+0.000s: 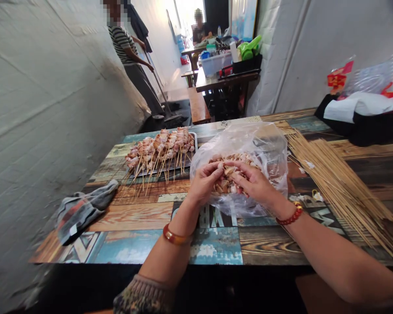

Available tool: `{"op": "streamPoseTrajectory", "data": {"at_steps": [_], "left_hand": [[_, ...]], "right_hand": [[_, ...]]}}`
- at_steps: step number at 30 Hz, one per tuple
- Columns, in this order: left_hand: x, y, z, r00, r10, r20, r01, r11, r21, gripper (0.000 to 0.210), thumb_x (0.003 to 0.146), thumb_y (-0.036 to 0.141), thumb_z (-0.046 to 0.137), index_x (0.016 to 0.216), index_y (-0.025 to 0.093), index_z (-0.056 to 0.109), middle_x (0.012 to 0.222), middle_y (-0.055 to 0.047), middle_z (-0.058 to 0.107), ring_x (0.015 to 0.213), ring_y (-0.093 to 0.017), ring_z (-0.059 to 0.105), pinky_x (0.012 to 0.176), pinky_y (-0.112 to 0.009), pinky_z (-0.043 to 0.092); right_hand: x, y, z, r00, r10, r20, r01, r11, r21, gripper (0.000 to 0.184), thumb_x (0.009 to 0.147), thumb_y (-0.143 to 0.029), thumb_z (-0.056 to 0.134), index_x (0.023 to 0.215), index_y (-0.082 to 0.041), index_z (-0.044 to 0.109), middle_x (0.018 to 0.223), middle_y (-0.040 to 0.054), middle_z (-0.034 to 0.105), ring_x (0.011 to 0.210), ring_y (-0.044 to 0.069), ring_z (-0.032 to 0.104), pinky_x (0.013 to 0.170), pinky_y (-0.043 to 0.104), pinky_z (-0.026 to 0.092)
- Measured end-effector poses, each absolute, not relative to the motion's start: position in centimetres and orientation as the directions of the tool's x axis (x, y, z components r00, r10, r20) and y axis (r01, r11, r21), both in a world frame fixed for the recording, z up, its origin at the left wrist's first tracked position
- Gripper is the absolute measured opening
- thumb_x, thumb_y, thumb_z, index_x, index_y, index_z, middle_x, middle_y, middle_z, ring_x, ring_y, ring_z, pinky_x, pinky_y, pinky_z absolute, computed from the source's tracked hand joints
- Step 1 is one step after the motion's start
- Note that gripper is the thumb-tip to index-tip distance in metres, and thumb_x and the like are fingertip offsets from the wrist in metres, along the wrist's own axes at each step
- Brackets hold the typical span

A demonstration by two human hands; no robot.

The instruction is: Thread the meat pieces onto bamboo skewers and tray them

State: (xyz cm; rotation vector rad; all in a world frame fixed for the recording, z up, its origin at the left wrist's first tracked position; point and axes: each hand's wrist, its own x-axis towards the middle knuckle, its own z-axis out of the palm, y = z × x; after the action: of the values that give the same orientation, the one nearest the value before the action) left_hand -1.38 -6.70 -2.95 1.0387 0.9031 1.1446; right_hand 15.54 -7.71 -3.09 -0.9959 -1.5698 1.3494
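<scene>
My left hand (205, 181) is closed, its thumb and fingers pinching a small pale piece of raw meat (220, 166). Beside it, my right hand (256, 182) is closed with curled fingers; a thin bamboo skewer (287, 232) runs out below its wrist, mostly hidden by the hand. Both hands are over an open clear plastic bag (271, 141) filled with raw meat pieces (225, 188). Left of the bag, a metal tray (195, 140) bears a heap of threaded meat skewers (165, 146), their sticks pointing toward me.
Loose bamboo skewers (339, 187) lie spread on the right of the patterned table (134, 244). A grey cloth (85, 209) is at the left edge. A black bag (353, 126) with plastic packaging stands far right. Beyond are a person with a long-handled tool, another seated person, and a cluttered table.
</scene>
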Motion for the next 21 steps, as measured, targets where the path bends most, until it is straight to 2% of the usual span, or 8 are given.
{"op": "streamPoseTrajectory", "data": {"at_steps": [5,9,13,17,21], "left_hand": [[-1.7,-6.4,-3.2,0.138,0.99,-0.034,-0.362,0.082,0.929,0.034,0.07,0.036,0.078,0.096,0.014,0.075,0.071,-0.002,0.064,0.059,-0.006,0.052,0.052,-0.017,0.04],[-1.6,-6.4,-3.0,0.102,0.994,-0.042,-0.357,0.076,0.931,0.031,0.064,0.031,0.082,0.089,0.014,0.075,0.071,-0.001,0.066,0.056,-0.005,0.051,0.053,-0.017,0.04],[-1.5,-6.4,-3.2,0.037,0.998,0.048,-0.179,-0.04,0.983,0.027,0.065,0.032,0.08,0.083,0.013,0.073,0.071,-0.002,0.066,0.058,-0.008,0.053,0.055,-0.02,0.042],[-1.4,-6.2,-4.0,0.016,0.982,0.189,-0.008,-0.189,0.982,0.02,0.067,0.028,0.077,0.081,0.015,0.071,0.076,-0.003,0.065,0.064,-0.01,0.057,0.059,-0.022,0.046],[-1.2,-6.2,-4.2,0.007,0.986,0.169,-0.15,-0.166,0.975,0.031,0.065,0.025,0.079,0.093,0.018,0.067,0.08,0.0,0.064,0.067,-0.011,0.06,0.066,-0.025,0.052]], "right_hand": [[15.6,-7.7,-3.1,-0.357,0.931,0.072,0.056,0.098,-0.994,0.041,0.091,-0.031,0.051,0.131,-0.022,0.055,0.072,-0.0014,0.058,0.045,0.006,0.048,0.037,0.017,0.038],[15.5,-7.8,-3.1,-0.358,0.933,0.03,0.04,0.048,-0.998,0.042,0.089,-0.03,0.053,0.131,-0.024,0.055,0.067,-0.0029,0.054,0.045,0.006,0.048,0.035,0.016,0.035],[15.5,-7.9,-3.0,-0.355,0.934,-0.026,-0.008,-0.031,-0.999,0.047,0.089,-0.033,0.054,0.135,-0.024,0.05,0.069,-0.0018,0.058,0.044,0.008,0.048,0.033,0.017,0.034],[15.6,-7.8,-3.1,-0.372,0.928,-0.028,0.0,-0.031,-1.0,0.045,0.09,-0.036,0.054,0.133,-0.024,0.051,0.066,-0.0022,0.059,0.044,0.008,0.049,0.032,0.016,0.034],[15.4,-7.7,-3.2,-0.355,0.935,-0.018,-0.003,-0.021,-1.0,0.037,0.088,-0.035,0.055,0.123,-0.022,0.054,0.078,0.0003,0.065,0.044,0.007,0.051,0.032,0.015,0.035]]}}
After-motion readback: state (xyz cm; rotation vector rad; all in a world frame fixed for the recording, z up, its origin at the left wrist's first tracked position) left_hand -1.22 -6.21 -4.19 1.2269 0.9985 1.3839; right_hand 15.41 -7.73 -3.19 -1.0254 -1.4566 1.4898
